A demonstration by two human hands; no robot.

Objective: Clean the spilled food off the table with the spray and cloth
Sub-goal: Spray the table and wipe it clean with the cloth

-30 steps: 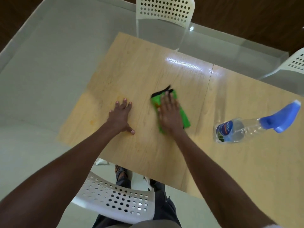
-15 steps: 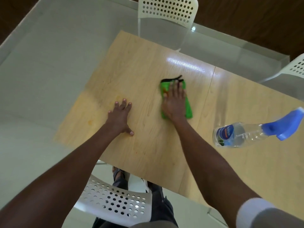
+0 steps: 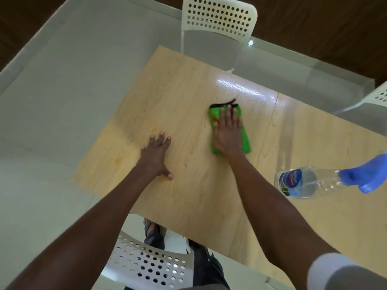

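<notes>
Pressing flat right hand (image 3: 228, 132) on folded green cloth (image 3: 246, 141), orange-stained; left hand (image 3: 156, 158) flat on table (image 3: 188, 91).

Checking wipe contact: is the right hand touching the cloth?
Touching. The head view shows the right hand lying flat on the green cloth, fingers straight, covering most of it.
</notes>
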